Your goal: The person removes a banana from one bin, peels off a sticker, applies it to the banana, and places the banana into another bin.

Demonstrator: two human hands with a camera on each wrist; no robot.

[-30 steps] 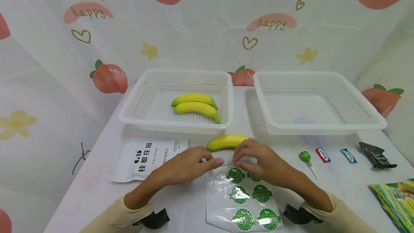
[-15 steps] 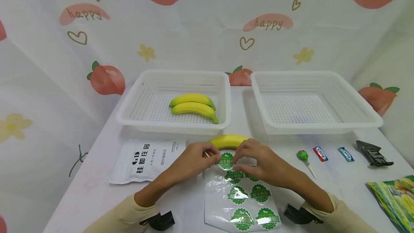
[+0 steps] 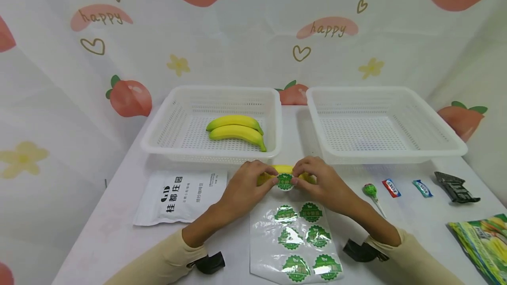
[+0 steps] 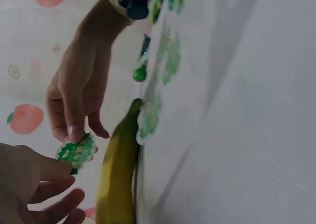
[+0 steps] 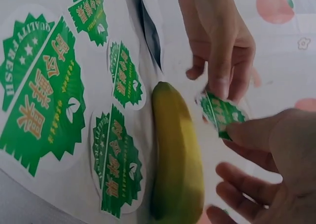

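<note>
A round green-and-white sticker (image 3: 284, 182) is stretched between both hands. My left hand (image 3: 246, 187) pinches its left edge, my right hand (image 3: 321, 184) its right edge. Behind it a yellow banana (image 3: 283, 169) lies on the table, partly covered by the sticker and fingers; in the right wrist view the banana (image 5: 177, 155) shows below the raised sticker (image 5: 222, 114). The left wrist view also has the sticker (image 4: 78, 152) held off to the side of the banana (image 4: 118, 169). A sheet of green stickers (image 3: 269, 241) lies flat in front of the hands.
The white left basket (image 3: 158, 140) holds two bananas (image 3: 237, 131); another white basket (image 3: 400, 157) stands at right. A white pouch (image 3: 186, 197) lies left. Toward the right are a lollipop (image 3: 370, 190), two small wrapped candies (image 3: 392, 188), a black wrapper (image 3: 456, 188) and a green-yellow packet (image 3: 481, 241).
Both hands have lifted the sticker away from the top of the sheet and moved forward with it, over the near side of the banana.
</note>
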